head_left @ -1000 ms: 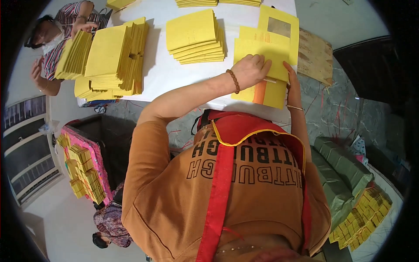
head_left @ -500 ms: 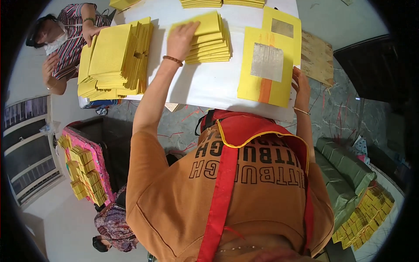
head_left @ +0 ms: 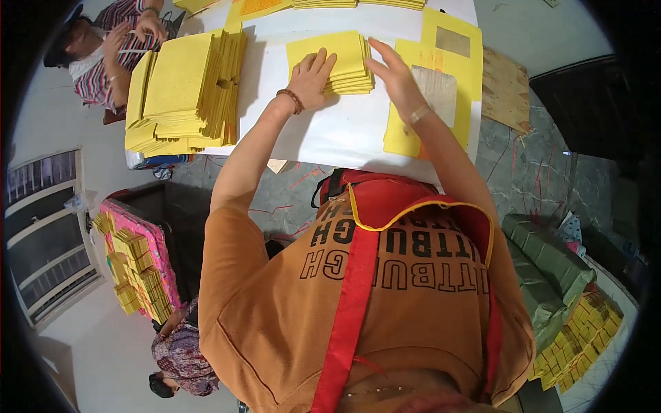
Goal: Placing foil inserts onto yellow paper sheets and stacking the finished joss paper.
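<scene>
Two bare hands flank a low stack of folded yellow paper [head_left: 327, 49] on the white desk [head_left: 265, 131]; the left hand [head_left: 313, 79] rests with fingers spread over the stack's near left corner; the right hand [head_left: 399, 72] stands wide at its right edge, thumb parted from the fingers, gripping nothing; whether its fingertips touch the paper I cannot tell.

Lower layers step out a little on the near and right sides, so evening up the edges looks like the work here; a light, flat left hand should steady the top layer without creasing it, while straight pressure from the right fingers would meet every layer together; pushing at one corner alone would likely twist the pile.

The right forearm [head_left: 444, 148] crosses a yellow sheet with a silvery panel [head_left: 441, 91]; a raised wrist would spare it a nudge; a second yellow sheet [head_left: 470, 79] lies partly under it; a taller yellow stack [head_left: 179, 65] stands well apart, leftward.
</scene>
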A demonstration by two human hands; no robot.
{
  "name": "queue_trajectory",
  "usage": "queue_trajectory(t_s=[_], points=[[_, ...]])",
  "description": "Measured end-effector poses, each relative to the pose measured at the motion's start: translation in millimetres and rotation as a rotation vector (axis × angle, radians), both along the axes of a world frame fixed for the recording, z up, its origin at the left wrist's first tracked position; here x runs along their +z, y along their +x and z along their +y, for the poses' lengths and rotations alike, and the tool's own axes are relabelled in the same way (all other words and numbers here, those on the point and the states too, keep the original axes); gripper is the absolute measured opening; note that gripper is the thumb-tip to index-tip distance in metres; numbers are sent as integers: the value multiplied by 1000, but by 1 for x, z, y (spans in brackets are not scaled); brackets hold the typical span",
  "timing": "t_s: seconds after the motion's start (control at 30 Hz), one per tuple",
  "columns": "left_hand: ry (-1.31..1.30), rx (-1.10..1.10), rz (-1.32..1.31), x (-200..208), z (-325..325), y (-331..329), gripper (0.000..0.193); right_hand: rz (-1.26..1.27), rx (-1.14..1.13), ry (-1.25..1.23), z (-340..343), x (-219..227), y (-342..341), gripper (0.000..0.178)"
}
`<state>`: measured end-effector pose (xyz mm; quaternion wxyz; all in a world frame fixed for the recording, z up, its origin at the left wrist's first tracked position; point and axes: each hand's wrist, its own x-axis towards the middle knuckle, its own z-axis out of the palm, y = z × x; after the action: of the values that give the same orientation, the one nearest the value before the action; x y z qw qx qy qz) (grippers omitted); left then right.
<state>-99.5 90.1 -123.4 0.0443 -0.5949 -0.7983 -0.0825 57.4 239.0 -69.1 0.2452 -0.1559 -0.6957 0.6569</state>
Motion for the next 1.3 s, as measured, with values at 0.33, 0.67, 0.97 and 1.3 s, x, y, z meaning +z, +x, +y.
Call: queue_trajectory(t_s=[0.33, 0.67, 0.97, 1.3], points=[[298, 791, -765, -11, -16, -17, 68, -528, -112, 99, 7, -101, -86, 73], [229, 976, -1179, -15, -4, -38, 58, -315, -163, -258, 4, -94, -80, 70], [239, 657, -1818, 3, -8, -44, 45, -189, -285, -457, -11, -74, -71, 81], [506, 81, -1786, -9, -73, -69, 67, -28, -33, -548, -71, -71, -51, 126]])
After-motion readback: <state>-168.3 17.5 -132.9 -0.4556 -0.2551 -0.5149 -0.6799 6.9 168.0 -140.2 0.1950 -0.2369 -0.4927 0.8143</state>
